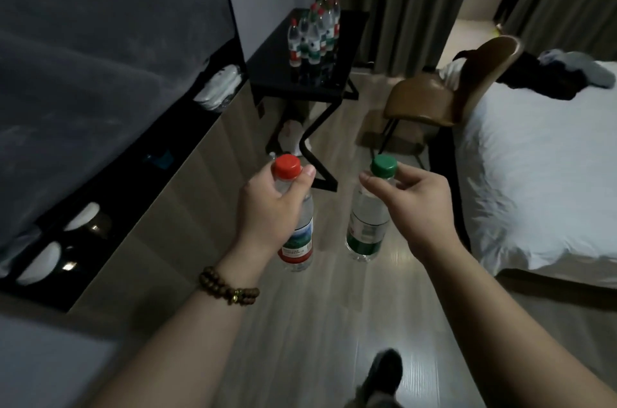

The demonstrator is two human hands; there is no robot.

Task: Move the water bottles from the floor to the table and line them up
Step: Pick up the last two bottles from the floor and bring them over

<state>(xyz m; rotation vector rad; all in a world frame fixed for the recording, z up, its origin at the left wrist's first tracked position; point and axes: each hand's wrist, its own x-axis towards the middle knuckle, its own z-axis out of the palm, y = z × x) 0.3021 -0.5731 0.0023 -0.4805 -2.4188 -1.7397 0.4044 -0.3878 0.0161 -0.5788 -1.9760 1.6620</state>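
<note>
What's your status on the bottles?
Left hand grips red-cap bottle, right hand pinches green-cap bottle. Several bottles already on table ahead. Chair stands right of table.

A black bench (pixel 347 50) stands at the far side of a dim room on a pale wood-look floor (pixel 300 324). A tight cluster of water bottles (pixel 314 35) with red and green caps stands upright toward the bench's left edge. A white crumpled item (pixel 293 134), too blurred to identify, lies on the floor under the bench. A brown chair (pixel 434 97) stands to the right, just beside a white-sheeted bed (pixel 534 180) with dark and grey clothes (pixel 554 77) heaped at its far end.
</note>
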